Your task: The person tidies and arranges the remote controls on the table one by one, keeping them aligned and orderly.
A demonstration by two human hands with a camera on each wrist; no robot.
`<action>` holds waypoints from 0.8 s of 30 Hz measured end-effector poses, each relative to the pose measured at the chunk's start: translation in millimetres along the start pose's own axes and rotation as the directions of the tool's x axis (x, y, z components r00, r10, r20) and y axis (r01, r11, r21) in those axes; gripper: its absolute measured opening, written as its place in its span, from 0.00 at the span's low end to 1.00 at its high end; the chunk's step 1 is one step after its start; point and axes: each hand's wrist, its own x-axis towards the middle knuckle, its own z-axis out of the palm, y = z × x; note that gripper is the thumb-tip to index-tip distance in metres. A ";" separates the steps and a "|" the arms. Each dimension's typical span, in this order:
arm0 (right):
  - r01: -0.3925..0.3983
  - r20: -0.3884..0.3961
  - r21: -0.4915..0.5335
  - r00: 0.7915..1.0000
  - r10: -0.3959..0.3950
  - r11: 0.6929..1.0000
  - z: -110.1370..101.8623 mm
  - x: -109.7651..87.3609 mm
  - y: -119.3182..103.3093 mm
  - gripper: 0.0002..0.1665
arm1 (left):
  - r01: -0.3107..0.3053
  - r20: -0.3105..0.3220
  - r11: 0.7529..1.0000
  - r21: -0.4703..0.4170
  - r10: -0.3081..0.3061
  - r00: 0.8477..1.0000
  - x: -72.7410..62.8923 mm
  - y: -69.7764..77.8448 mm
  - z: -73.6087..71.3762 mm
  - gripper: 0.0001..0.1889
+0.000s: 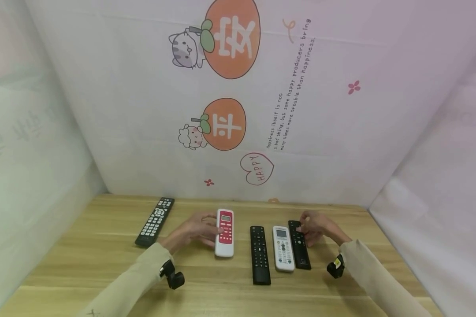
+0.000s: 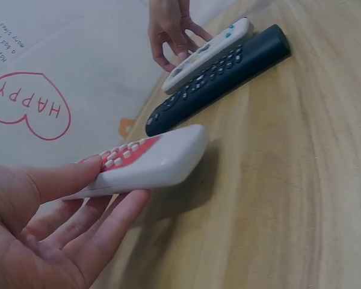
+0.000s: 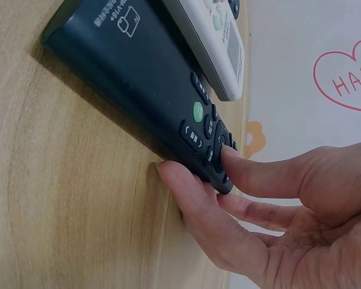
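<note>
My left hand [image 1: 198, 228] pinches a white remote control with a red face [image 1: 224, 233], thumb on the buttons and fingers beneath; in the left wrist view this remote [image 2: 174, 158] is tilted above the wood and casts a shadow. At the right, my right hand [image 1: 316, 224] grips the upper end of a black remote [image 1: 300, 246], thumb on its keys and a finger along its side, as the right wrist view of the black remote [image 3: 132, 78] shows. Right beside it lies a white remote with a small screen [image 1: 283, 248].
A longer black remote [image 1: 260, 255] lies in the middle, left of the white one. Another black remote with white buttons [image 1: 155, 222] lies slanted at the far left. The wooden table [image 1: 206, 295] ends at a printed white backdrop [image 1: 321, 176].
</note>
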 end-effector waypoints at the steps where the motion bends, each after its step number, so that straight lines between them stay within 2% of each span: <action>1: 0.000 0.002 -0.002 1.000 0.000 1.000 -0.1 -0.2 -0.3 0.15 | 0.004 0.002 1.000 0.001 -0.004 1.000 0.0 -1.6 1.5 0.40; 4: -0.002 0.006 -0.009 1.000 0.002 1.000 -0.4 -0.5 -1.2 0.16 | 0.009 0.014 1.000 -0.006 -0.009 1.000 -0.8 -5.3 5.6 0.42; 12: -0.004 0.012 -0.009 1.000 0.004 1.000 0.6 -1.5 -3.1 0.16 | -0.036 0.062 0.999 -0.016 0.037 0.997 -6.0 -8.7 14.4 0.43; 24: 0.041 0.012 -0.035 0.999 -0.040 0.999 -0.2 0.2 -1.1 0.14 | -0.030 0.093 0.999 -0.020 0.031 0.995 -6.3 -8.0 25.2 0.45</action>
